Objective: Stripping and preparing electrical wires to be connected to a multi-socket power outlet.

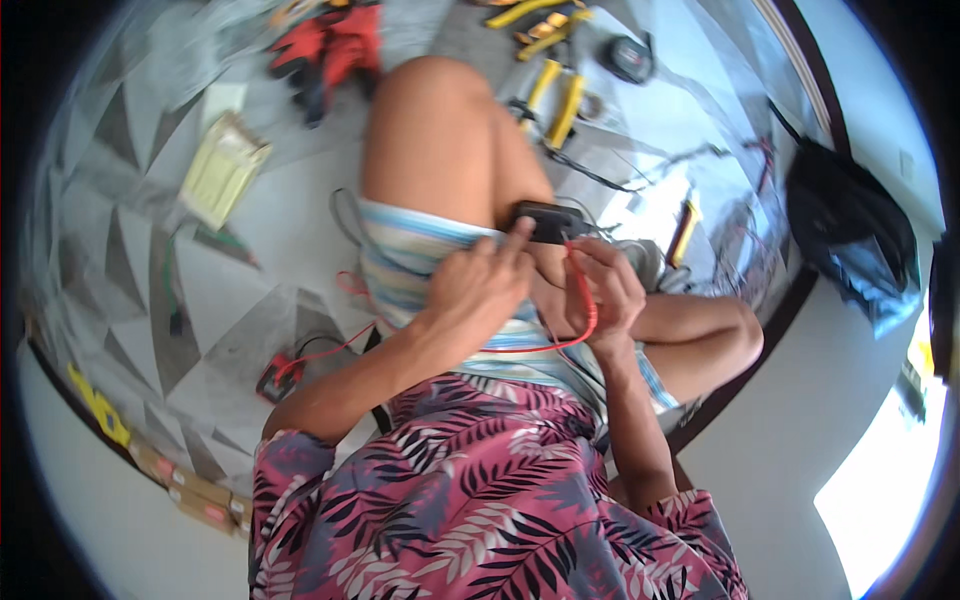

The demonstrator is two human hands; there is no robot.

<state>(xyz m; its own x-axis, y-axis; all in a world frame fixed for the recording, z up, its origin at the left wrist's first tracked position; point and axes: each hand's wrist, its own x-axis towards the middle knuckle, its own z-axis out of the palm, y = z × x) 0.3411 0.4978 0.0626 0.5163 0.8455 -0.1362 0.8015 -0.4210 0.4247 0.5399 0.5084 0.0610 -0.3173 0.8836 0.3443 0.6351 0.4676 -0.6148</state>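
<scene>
A small black box (552, 221) that looks like a power adapter lies across my legs. My left hand (483, 288) has one finger pressed on its left end, the other fingers bent and partly hidden. Close to the box's right end, my right hand (608, 288) pinches a red test probe (571, 246) that points at the box; whether the tip touches it I cannot tell. From the probe a red lead (590, 318) loops down and runs left across my lap. On the floor at the left is a red-and-black meter (281, 378) with a red wire at it.
Yellow-handled pliers (566, 110), a black tape measure (629, 58) and tangled cables (735, 235) lie at the far right. Red-and-black gloves (330, 50) and a pale yellow package (225, 170) are at the far left. A black bag (850, 215) stands by the right wall.
</scene>
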